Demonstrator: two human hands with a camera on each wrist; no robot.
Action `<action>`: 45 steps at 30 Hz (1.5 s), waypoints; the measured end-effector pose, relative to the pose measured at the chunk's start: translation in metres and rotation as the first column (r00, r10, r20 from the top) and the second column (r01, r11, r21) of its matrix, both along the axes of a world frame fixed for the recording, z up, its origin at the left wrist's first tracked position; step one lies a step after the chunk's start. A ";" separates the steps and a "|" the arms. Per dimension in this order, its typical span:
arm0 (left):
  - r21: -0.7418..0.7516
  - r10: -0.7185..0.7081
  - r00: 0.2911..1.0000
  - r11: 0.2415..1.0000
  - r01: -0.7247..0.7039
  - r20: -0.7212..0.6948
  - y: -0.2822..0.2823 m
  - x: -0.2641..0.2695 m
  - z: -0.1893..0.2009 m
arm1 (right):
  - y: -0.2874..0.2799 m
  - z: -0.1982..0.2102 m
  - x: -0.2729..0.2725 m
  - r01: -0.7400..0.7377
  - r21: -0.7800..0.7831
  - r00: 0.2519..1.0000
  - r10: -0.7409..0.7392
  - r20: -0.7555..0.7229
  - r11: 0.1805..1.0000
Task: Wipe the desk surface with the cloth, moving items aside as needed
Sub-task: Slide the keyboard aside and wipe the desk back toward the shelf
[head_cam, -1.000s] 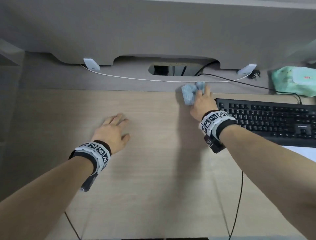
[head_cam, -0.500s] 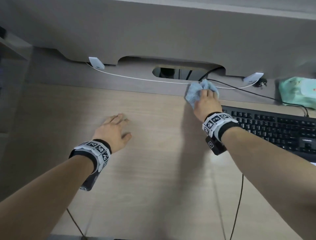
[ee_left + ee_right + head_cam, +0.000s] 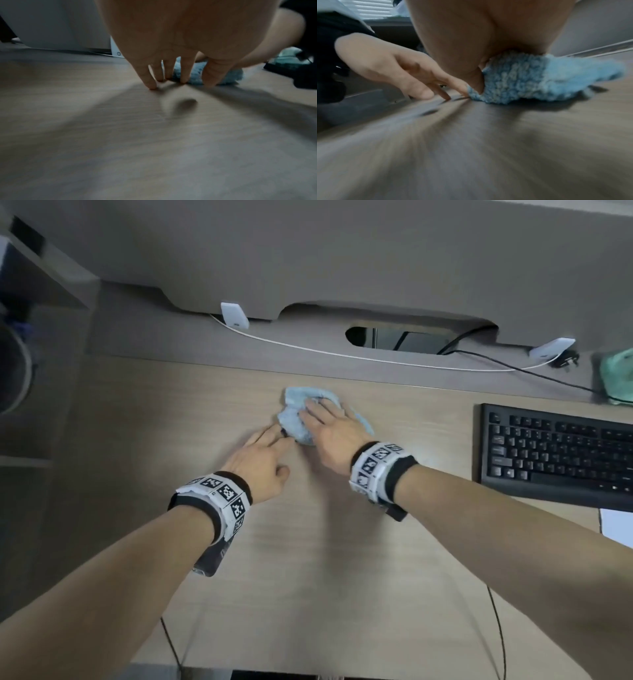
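A crumpled light-blue cloth (image 3: pixel 294 422) (image 3: pixel 522 81) lies on the wood-grain desk (image 3: pixel 308 559), left of centre. My right hand (image 3: pixel 330 426) lies on top of it with straight fingers and presses it down. In the right wrist view the thumb (image 3: pixel 476 81) digs into the cloth's left edge. My left hand (image 3: pixel 262 455) rests just left of the cloth with its fingers stretched out. Its fingertips (image 3: pixel 151 86) touch the desk at the cloth's (image 3: pixel 197 76) edge. It holds nothing.
A black keyboard (image 3: pixel 555 453) sits at the right, with a white sheet (image 3: pixel 616 527) in front of it. A green wipes pack (image 3: pixel 616 378) lies at the back right. A white cable (image 3: pixel 342 356) and a black cable (image 3: pixel 513 368) run along the back strip by the cable opening (image 3: pixel 394 337).
My right hand has swept the cloth from the back edge beside the keyboard leftward and nearer to me. My left hand has slid right until it meets the cloth.
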State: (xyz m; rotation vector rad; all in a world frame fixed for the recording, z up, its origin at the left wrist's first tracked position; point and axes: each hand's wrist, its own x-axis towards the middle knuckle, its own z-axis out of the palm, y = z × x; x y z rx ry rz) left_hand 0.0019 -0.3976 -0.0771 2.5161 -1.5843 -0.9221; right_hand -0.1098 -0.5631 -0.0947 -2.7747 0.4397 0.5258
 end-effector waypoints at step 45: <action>-0.011 0.583 0.795 0.808 -0.589 0.167 0.128 0.186 -0.003 | 0.040 -0.011 0.209 0.147 -0.036 0.984 -0.143 0.104 0.988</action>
